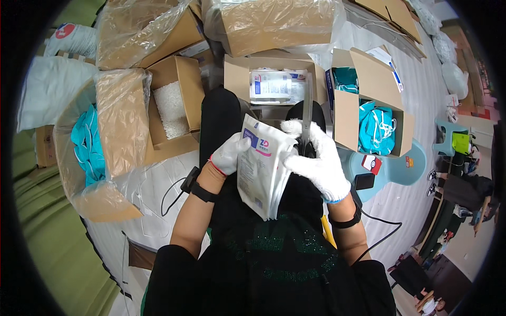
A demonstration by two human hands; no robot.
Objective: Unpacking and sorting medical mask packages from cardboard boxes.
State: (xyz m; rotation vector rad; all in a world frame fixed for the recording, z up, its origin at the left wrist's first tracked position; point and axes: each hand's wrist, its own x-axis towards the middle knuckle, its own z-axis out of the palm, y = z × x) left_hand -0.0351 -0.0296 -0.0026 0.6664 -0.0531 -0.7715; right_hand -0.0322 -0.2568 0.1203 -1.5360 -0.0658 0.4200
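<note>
My left hand [230, 153], in a white knit glove, grips the left edge of a small stack of white printed pouches [257, 176] held upright over my lap. A pair of scissors [307, 108] with long grey metal blades and a dark handle is in my gloved right hand [319, 162], its blades pointing away from me. The thumb side of that hand lies at the right edge of the pouches. Beyond my knees, an open cardboard box [237, 79] contains more such pouches [278, 87], partly covered by the scissor blades.
To the left, a box holds white filler [171, 110], and a plastic-lined carton holds teal cloth items [88, 145]. At right, boxes contain teal bundles [376, 129]. A blue plastic stool [406, 166] carries a phone [363, 181]. Cables run beside both forearms.
</note>
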